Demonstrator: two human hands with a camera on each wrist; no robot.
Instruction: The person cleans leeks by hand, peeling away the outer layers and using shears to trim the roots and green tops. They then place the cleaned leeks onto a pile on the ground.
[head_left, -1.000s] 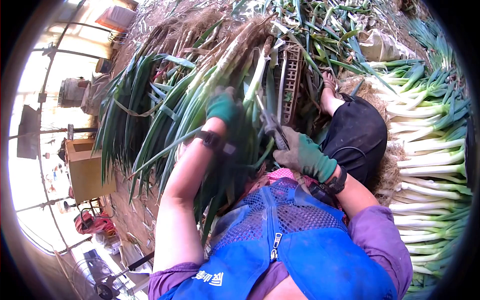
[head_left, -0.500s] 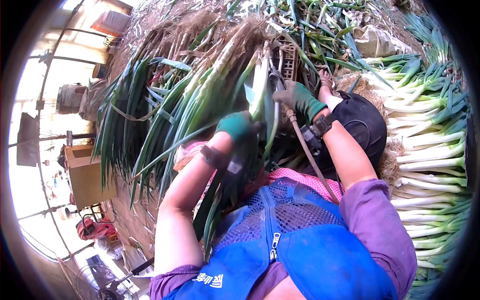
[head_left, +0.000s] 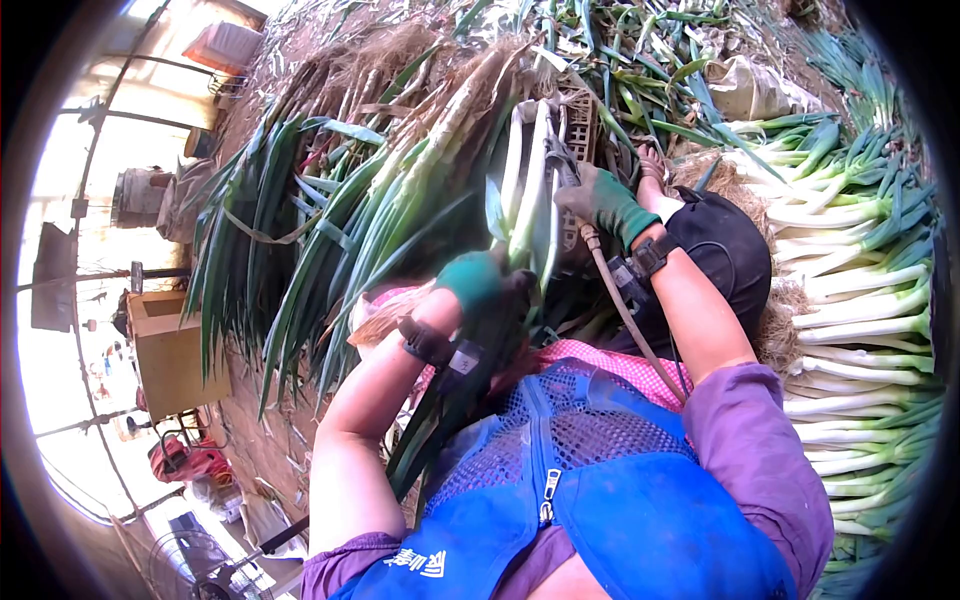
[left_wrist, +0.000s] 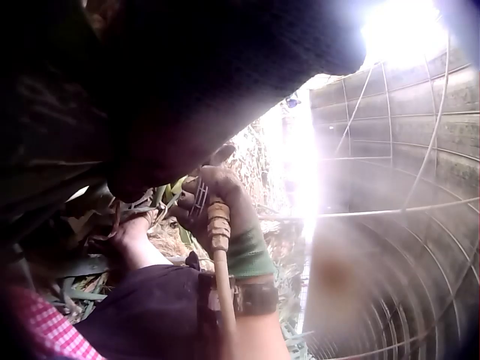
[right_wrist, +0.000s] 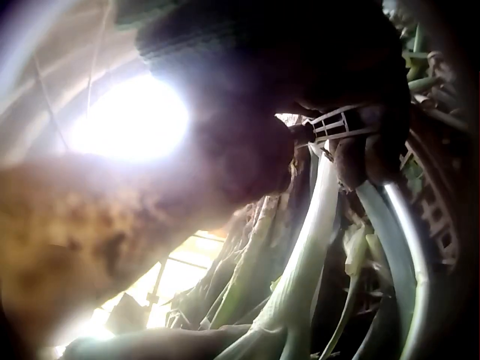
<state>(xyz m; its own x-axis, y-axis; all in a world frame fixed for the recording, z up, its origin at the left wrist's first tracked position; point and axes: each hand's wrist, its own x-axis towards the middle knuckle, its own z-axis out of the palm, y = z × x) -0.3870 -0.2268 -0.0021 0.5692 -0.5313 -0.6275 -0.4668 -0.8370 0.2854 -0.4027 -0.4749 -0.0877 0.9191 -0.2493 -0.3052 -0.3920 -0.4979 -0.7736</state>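
Observation:
My gloved left hand [head_left: 470, 282] grips a few long green onions [head_left: 527, 200] by their leafy part, white stalks pointing away from me. Close by on the right, my gloved right hand [head_left: 608, 205] holds a dark nozzle gun [head_left: 562, 160] against the stalks' side. From the gun's handle a tan hose [head_left: 622, 300] runs back towards my lap, its ribbed fitting [left_wrist: 218, 225] showing in the left wrist view. In the right wrist view, a pale stalk [right_wrist: 309, 240] hangs beyond the dark glove, which hides most of the gun.
A heap of untrimmed onions [head_left: 320, 200] with brown roots lies to the left. Cleaned white-stalked onions [head_left: 860, 320] lie in rows at right. Behind the held stalks stands a brown plastic crate [head_left: 578, 120]. Leaf scraps [head_left: 650, 60] cover the far ground; a fan [head_left: 200, 570] stands lower left.
My right hand has moved forward with the nozzle gun, bringing the hose into sight. The left hand has come lower and right, and the white stalks now stand apart from the heap.

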